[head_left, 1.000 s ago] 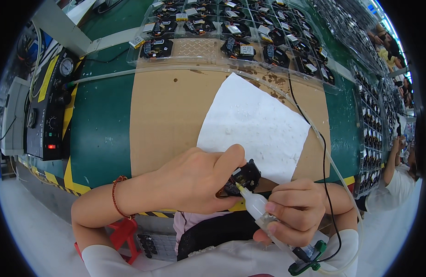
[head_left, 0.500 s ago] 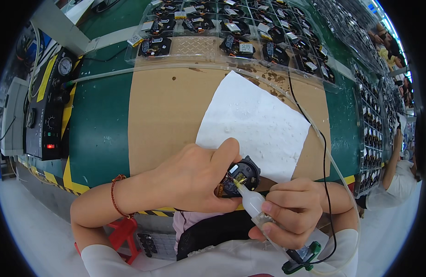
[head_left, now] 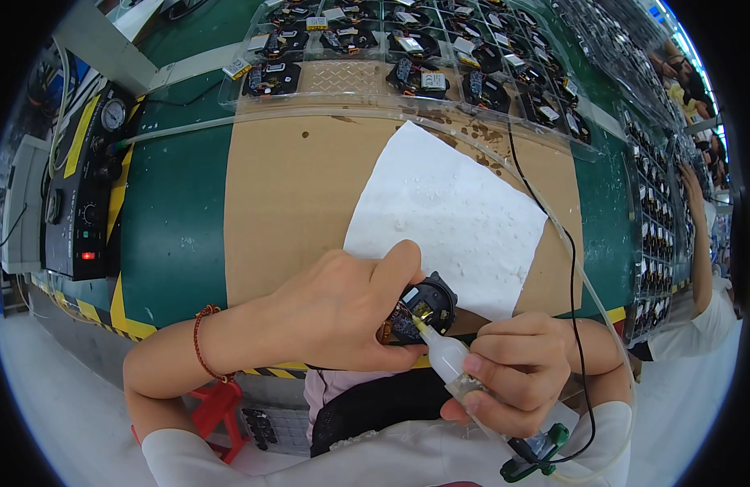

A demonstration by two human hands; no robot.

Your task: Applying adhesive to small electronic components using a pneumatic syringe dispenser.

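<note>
My left hand (head_left: 338, 312) is closed around a round black device housing (head_left: 440, 299), its open side showing a circuit board and a small yellowish part. My right hand (head_left: 521, 365) grips a dispensing syringe (head_left: 446, 355) with white contents, tilted so that its yellowish tip meets the inside of the housing. Whether the tip touches the board, I cannot tell. A green clamp-like fitting (head_left: 533, 464) hangs at the syringe's rear end, by a black cable and a clear hose. Below the housing, part of it is covered by my left fingers.
A white paper sheet (head_left: 448, 211) lies on brown cardboard (head_left: 285, 195) over the green table. Beyond it, a clear tray (head_left: 350, 104) holds several similar devices. A black dispenser controller (head_left: 78, 195) with a gauge stands left. At right, another person's arm (head_left: 701, 243) reaches across stacked trays.
The syringe and the housing stay almost where they were, with only a slight shift of my hands. At the right, the other person's arm has moved farther up over the trays.
</note>
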